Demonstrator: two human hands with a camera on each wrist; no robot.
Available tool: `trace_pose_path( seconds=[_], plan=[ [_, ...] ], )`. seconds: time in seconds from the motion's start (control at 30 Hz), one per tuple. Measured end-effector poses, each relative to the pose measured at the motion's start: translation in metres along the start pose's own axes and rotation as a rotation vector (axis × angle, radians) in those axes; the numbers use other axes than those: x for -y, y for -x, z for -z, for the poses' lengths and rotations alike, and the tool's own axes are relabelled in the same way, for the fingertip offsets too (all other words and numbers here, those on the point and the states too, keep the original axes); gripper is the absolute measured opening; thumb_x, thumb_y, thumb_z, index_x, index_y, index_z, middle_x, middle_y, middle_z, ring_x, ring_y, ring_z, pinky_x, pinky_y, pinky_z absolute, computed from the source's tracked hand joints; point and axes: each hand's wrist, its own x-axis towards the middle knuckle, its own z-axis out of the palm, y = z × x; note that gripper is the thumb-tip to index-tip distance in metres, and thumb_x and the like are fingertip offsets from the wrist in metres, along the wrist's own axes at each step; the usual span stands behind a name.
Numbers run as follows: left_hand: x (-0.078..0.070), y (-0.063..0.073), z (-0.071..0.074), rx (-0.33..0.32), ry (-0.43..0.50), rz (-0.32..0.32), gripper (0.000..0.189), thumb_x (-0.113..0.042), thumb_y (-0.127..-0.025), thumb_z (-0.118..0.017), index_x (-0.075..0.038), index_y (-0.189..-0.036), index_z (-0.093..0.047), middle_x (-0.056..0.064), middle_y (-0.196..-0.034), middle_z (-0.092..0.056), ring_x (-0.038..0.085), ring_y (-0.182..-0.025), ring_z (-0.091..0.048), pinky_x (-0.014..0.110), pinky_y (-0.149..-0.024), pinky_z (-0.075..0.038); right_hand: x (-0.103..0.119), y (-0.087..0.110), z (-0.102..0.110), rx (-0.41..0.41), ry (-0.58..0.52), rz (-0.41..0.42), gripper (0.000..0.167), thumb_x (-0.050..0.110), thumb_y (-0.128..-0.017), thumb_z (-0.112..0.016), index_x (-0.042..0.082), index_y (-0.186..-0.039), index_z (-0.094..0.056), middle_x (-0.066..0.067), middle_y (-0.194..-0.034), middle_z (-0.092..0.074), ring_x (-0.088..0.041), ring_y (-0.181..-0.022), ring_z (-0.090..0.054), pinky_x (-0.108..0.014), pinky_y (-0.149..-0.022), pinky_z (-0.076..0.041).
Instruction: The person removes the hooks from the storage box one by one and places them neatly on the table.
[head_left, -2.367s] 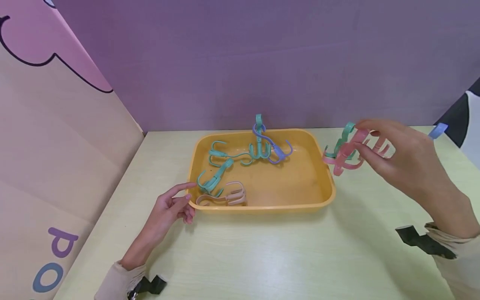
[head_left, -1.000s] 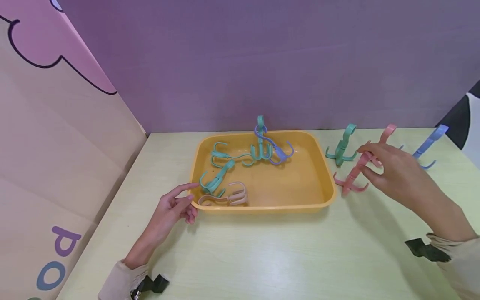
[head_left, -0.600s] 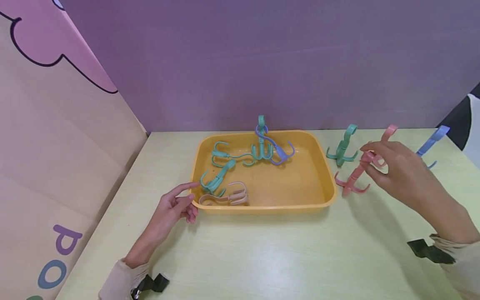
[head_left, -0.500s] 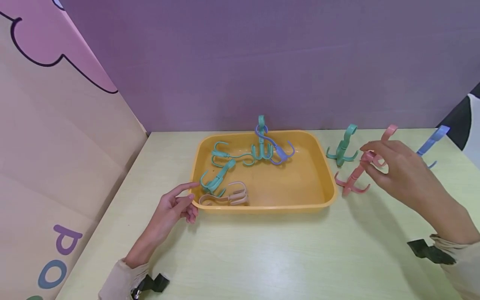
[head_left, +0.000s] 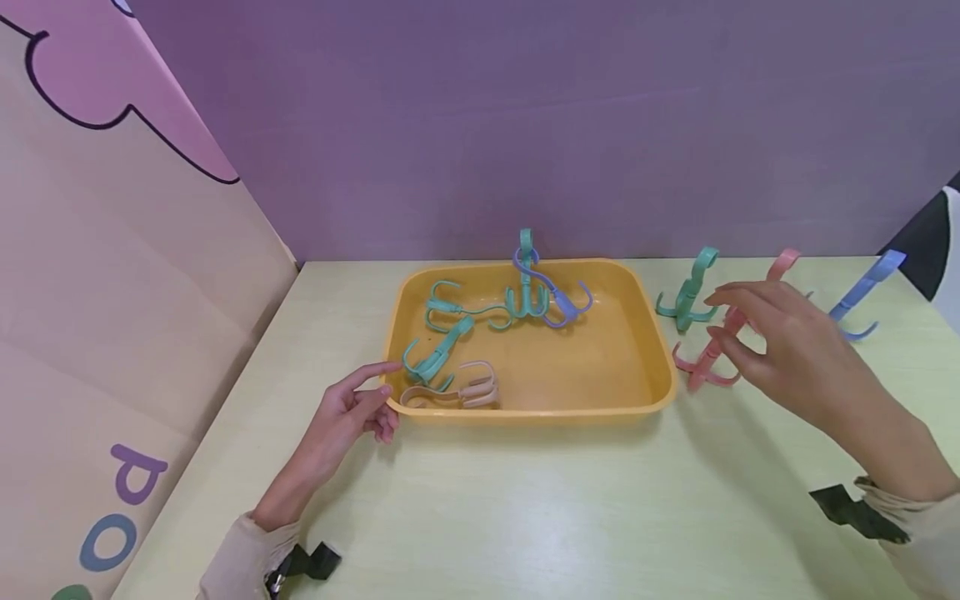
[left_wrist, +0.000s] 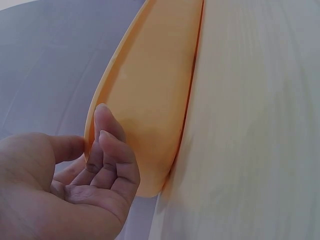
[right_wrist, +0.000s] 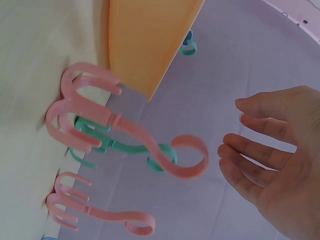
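Note:
My right hand (head_left: 795,358) is apart from a pink multi-prong hook (right_wrist: 90,107), its fingers relaxed with nothing between them. In the right wrist view that hook stands on its prongs on the table, its curled top facing my fingertips. Behind it stand a green hook (head_left: 686,300), a second pink hook (right_wrist: 72,202) partly hidden by my hand in the head view, and a blue hook (head_left: 858,296). My left hand (head_left: 341,421) holds the yellow tray (head_left: 525,414) by its near left rim, with thumb and index finger at the edge.
Inside the tray lie several more hooks: green ones (head_left: 435,358) at the left and back, a purple one (head_left: 564,307) overlapping a green one, and a beige one (head_left: 476,392) near the front wall. A purple wall (head_left: 525,125) rises behind the pale table (head_left: 510,508).
My right hand brought the pink hook down from above, set it standing in front of the other hooks, then let go and drew its fingers apart. The left hand stayed on the tray.

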Motion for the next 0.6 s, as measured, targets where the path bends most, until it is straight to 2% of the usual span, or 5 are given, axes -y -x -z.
trace_pose_path(
  seconds=[0.13,0.2,0.3,0.4,0.6],
  plan=[
    [0.000,-0.001,0.000,-0.002,0.006,-0.001,0.040,-0.018,-0.103,-0.056,-0.004,-0.140,-0.051,0.009,-0.072,-0.068,0.020,-0.060,-0.063,0.031,-0.059,-0.057,0.005,-0.003,-0.001,-0.008,-0.004,0.024,0.048,0.000,-0.067,-0.085,0.003,-0.111,-0.066,-0.011,-0.110,-0.067,-0.028,-0.099,-0.061,-0.008,-0.095,-0.038],
    [0.000,-0.001,0.000,-0.002,0.011,0.001,0.040,-0.019,-0.103,-0.056,-0.004,-0.140,-0.052,0.009,-0.072,-0.068,0.020,-0.060,-0.063,0.031,-0.059,-0.057,0.009,-0.005,0.000,0.002,-0.007,0.022,0.049,0.000,-0.067,-0.086,0.004,-0.112,-0.067,-0.011,-0.109,-0.067,-0.028,-0.099,-0.061,-0.008,-0.097,-0.037],
    [0.000,-0.001,0.000,-0.001,0.018,0.006,0.040,-0.019,-0.103,-0.056,-0.005,-0.140,-0.052,0.009,-0.073,-0.068,0.020,-0.061,-0.063,0.031,-0.059,-0.057,0.015,-0.008,0.000,0.024,-0.019,0.014,0.051,0.000,-0.066,-0.088,0.004,-0.113,-0.067,-0.012,-0.111,-0.068,-0.031,-0.104,-0.061,-0.028,-0.100,-0.048],
    [0.000,-0.001,0.000,-0.002,0.017,0.009,0.040,-0.019,-0.103,-0.056,-0.006,-0.140,-0.052,0.010,-0.073,-0.068,0.020,-0.061,-0.064,0.031,-0.059,-0.057,0.021,-0.013,0.001,0.040,-0.034,0.024,0.051,-0.001,-0.066,-0.088,0.004,-0.113,-0.067,-0.012,-0.111,-0.068,-0.034,-0.110,-0.059,-0.055,-0.083,-0.052],
    [-0.001,-0.001,0.000,0.000,0.016,0.011,0.039,-0.019,-0.103,-0.056,-0.007,-0.140,-0.052,0.011,-0.073,-0.068,0.021,-0.061,-0.064,0.031,-0.060,-0.057,0.034,-0.025,0.001,0.046,-0.039,0.083,0.048,0.002,-0.071,-0.085,0.005,-0.115,-0.068,-0.011,-0.114,-0.067,-0.030,-0.110,-0.059,-0.048,-0.076,-0.054]
  ],
)
